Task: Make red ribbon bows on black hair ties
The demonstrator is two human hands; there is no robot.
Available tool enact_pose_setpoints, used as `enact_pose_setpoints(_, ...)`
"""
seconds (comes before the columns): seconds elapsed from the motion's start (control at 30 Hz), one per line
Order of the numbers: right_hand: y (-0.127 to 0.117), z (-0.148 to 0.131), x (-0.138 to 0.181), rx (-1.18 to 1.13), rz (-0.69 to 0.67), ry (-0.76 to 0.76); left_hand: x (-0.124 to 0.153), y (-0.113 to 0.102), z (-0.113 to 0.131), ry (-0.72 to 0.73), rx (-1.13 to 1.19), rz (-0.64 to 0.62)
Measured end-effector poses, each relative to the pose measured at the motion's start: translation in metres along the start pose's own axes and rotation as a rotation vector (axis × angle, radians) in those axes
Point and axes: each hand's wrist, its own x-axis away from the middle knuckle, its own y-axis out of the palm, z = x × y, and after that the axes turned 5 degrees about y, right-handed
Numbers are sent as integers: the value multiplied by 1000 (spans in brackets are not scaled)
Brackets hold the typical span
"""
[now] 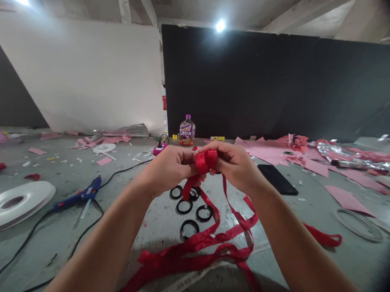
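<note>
My left hand (pixel 169 167) and my right hand (pixel 235 163) are raised together above the grey floor, both pinching a folded piece of red ribbon (pixel 205 160) between their fingertips. The ribbon's long tails (pixel 206 244) hang down and pile up in loops on the floor between my forearms. Several black rings (pixel 191 209) lie on the floor just below my hands.
A blue glue gun (pixel 81 195) with a black cord lies at the left, beside a white tape roll (pixel 13 204). A black phone (pixel 277 178) lies at the right. Pink paper scraps (pixel 279 152), silver foil (pixel 348 156) and a purple bottle (pixel 187 130) sit further back by the wall.
</note>
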Motion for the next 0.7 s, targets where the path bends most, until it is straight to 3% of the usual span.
enact_pose_setpoints(0.17,-4,0,0,160,74,-30,-2,6,4,-52,27,110)
enact_pose_setpoints(0.3,-5,2,-2,197,41,-18,-3,5,3,-38,26,155)
enact_pose_setpoints(0.7,-3,-3,-1,67,6,154,-7,0,-5,115,23,252)
